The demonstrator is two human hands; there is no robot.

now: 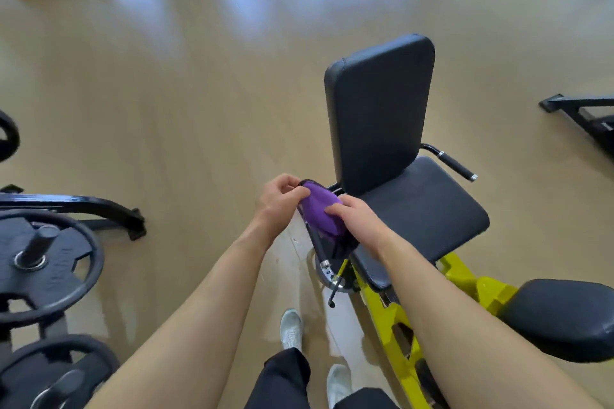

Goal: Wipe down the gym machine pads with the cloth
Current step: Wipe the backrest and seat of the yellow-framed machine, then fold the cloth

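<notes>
A purple cloth with a dark edge is bunched between my two hands, just left of the machine's seat. My left hand pinches its upper left edge with curled fingers. My right hand grips its right side, thumb pressed on top. The black upright back pad stands behind the cloth. The black seat pad lies to the right, partly under my right forearm. A rounded black pad sits at the lower right on the yellow frame.
Black weight plates on a rack stand at the left, with a curved black bar beside them. A black handle sticks out right of the seat. Another machine's base lies at the far right. Tan floor stretches ahead. My white shoes are below.
</notes>
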